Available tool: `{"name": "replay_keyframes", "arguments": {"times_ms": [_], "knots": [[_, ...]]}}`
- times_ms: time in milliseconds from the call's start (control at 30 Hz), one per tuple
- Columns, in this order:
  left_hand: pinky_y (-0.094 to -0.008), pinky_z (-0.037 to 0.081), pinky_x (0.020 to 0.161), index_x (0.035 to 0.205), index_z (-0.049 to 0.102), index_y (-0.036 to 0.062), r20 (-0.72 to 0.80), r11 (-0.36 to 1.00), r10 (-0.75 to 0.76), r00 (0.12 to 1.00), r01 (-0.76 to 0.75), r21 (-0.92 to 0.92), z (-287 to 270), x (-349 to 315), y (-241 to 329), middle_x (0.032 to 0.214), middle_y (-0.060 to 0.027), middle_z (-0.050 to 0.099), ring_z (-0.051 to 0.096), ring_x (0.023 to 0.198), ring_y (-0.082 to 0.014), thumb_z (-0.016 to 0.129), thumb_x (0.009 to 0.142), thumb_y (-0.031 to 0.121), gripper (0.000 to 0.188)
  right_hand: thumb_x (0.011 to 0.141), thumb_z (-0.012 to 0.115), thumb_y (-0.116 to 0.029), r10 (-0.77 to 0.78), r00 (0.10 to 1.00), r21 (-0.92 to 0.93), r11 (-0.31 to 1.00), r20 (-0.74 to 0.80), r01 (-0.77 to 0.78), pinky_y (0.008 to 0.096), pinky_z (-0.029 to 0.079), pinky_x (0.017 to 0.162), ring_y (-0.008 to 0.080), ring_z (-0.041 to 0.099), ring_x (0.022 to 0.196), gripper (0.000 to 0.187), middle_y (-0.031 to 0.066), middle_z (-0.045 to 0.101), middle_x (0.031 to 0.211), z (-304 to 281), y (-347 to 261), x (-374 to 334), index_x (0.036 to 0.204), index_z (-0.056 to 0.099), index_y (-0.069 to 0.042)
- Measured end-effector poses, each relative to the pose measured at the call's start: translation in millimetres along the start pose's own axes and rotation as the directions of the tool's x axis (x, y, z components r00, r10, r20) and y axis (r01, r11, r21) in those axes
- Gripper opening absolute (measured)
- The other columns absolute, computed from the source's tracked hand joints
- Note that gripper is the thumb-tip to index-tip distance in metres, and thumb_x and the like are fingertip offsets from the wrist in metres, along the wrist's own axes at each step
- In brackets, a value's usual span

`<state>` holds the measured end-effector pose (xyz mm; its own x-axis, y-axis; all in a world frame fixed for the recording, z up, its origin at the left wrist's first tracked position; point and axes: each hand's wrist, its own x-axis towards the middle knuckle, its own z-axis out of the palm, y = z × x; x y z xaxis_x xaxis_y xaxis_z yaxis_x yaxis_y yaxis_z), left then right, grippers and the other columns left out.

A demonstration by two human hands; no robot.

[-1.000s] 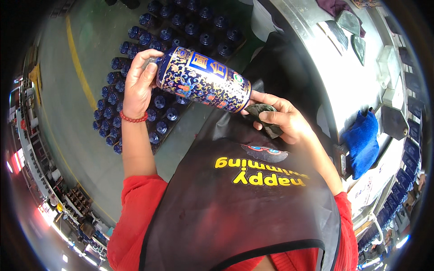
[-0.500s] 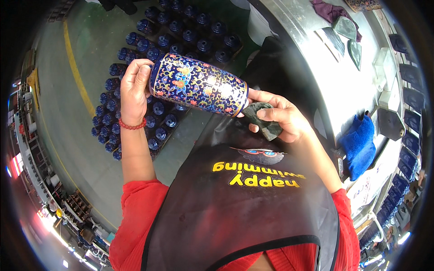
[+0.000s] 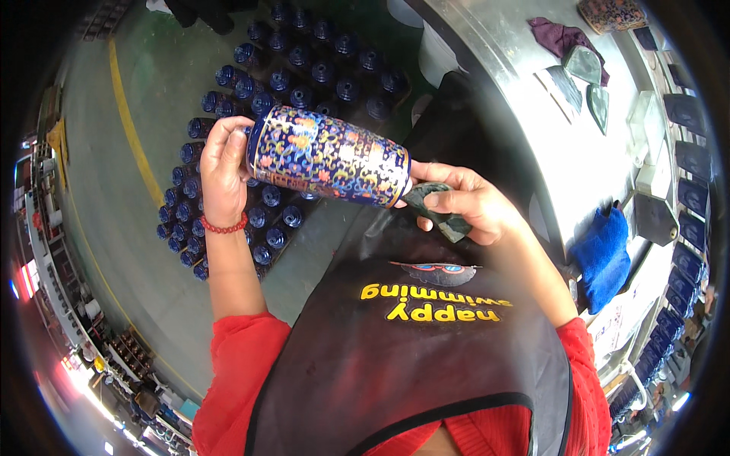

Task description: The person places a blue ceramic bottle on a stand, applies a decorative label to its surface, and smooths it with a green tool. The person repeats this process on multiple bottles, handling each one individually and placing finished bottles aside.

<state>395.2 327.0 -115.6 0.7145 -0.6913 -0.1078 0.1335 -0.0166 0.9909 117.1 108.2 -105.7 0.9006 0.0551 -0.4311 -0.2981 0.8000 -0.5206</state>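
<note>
A dark blue vase [image 3: 328,157] with a gold, red and light-blue floral pattern lies nearly level in front of me, its right end a little lower. My left hand [image 3: 226,163] is closed around its left end. At the right end, my right hand [image 3: 468,201] pinches a dark green-grey piece [image 3: 439,210], cloth or pad I cannot tell, against the rim. The fingers of that hand also reach behind the vase's end, partly hidden.
Many dark blue vases [image 3: 300,97] stand in rows on the floor beyond my hands. On the metal table [image 3: 494,45] at right lie a maroon cloth [image 3: 559,36], dark green pieces [image 3: 598,106] and a blue towel [image 3: 602,247]. A patterned vase [image 3: 610,14] sits at the far corner.
The vase and both hands have shifted slightly down and to the left in the picture. The vase has turned about its length, so other parts of its pattern show.
</note>
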Motion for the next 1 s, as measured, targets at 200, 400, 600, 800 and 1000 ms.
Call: {"name": "replay_keyframes", "arguments": {"times_ms": [200, 400, 600, 800, 1000], "knots": [[-0.0159, 0.047, 0.061, 0.121, 0.058, 0.0024, -0.049, 0.989, 0.119, 0.992, -0.123, -0.076, 4, -10, -1, 0.097, 0.0013, 0.062, 0.057, 0.076, -0.0024, 0.059, 0.103, 0.027, 0.03, 0.093, 0.064, -0.009, -0.112, 0.98, -0.102, 0.99, -0.165, 0.096, 0.0222, 0.048, 0.074, 0.0081, 0.061, 0.094, 0.042, 0.0037, 0.069, 0.112, 11, 4, -3, 0.135, 0.062, -0.004], [-0.0228, 0.048, 0.08, 0.12, 0.056, -0.0014, -0.105, 0.973, 0.226, 0.968, -0.229, -0.02, 13, -26, 2, 0.1, -0.0018, 0.058, 0.057, 0.089, -0.0075, 0.063, 0.101, 0.028, 0.036, 0.096, 0.069, -0.016, -0.208, 0.927, -0.186, 0.97, -0.313, 0.155, 0.0196, 0.047, 0.064, 0.006, 0.057, 0.075, 0.019, 0.0008, 0.069, 0.097, 14, 13, 0, 0.113, 0.067, -0.008], [-0.025, 0.047, 0.086, 0.121, 0.055, -0.0028, -0.078, 0.957, 0.289, 0.954, -0.291, -0.015, 24, -41, -2, 0.106, -0.0036, 0.057, 0.057, 0.095, -0.0096, 0.062, 0.102, 0.028, 0.037, 0.092, 0.076, -0.018, -0.423, 0.852, -0.175, 0.905, -0.308, 0.387, 0.0206, 0.044, 0.057, 0.0074, 0.055, 0.073, 0.015, -0.0004, 0.065, 0.098, 15, 23, 6, 0.097, 0.063, -0.011], [-0.0261, 0.046, 0.089, 0.122, 0.055, -0.0035, -0.085, 0.952, 0.304, 0.949, -0.305, 0.003, 26, -48, -6, 0.113, -0.0058, 0.056, 0.056, 0.098, -0.0109, 0.062, 0.102, 0.026, 0.037, 0.094, 0.072, -0.013, -0.343, 0.898, -0.054, 0.938, -0.276, 0.342, 0.0305, 0.051, 0.071, 0.0158, 0.059, 0.09, 0.012, 0.0031, 0.063, 0.109, 5, 27, 5, 0.092, 0.061, -0.009], [-0.024, 0.047, 0.086, 0.122, 0.055, -0.0032, -0.085, 0.966, 0.255, 0.963, -0.257, -0.02, 29, -50, -6, 0.109, -0.0047, 0.058, 0.057, 0.094, -0.0094, 0.061, 0.102, 0.025, 0.035, 0.097, 0.069, -0.018, -0.371, 0.88, -0.008, 0.922, -0.298, 0.386, 0.0242, 0.048, 0.069, 0.0112, 0.056, 0.077, 0.013, 0.0031, 0.065, 0.101, 5, 28, 3, 0.097, 0.062, -0.007]]}}
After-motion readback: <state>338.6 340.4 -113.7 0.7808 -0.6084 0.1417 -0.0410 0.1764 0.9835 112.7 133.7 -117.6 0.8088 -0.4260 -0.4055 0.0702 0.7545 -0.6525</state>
